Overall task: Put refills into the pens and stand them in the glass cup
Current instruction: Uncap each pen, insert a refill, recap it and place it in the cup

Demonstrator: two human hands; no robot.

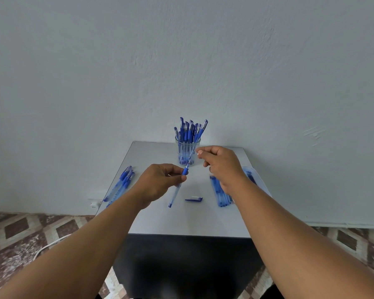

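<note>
Nearest, two bare forearms reach forward over the white desk, which stands against a pale wall above a patterned tile floor. On the desk, between the arms, a loose blue cap lies flat. The left hand holds a pen above the desk; its fingers are curled and pinch the pen at the blue grip, and the clear barrel slopes down toward the person, the blue end low. From the upper end of the pen a thin refill comes out and rises to the right. The right hand is a little farther and higher; its fingers are pressed together and pinch the top end of the refill. Left of the left hand some pens lie together near the desk edge. Under the right wrist more blue pens lie in a row, and just beside them, at the right edge, a clear tray is partly hidden by the arm. Farthest, near the wall, the glass cup stands upright, full of blue pens with caps up.
</note>
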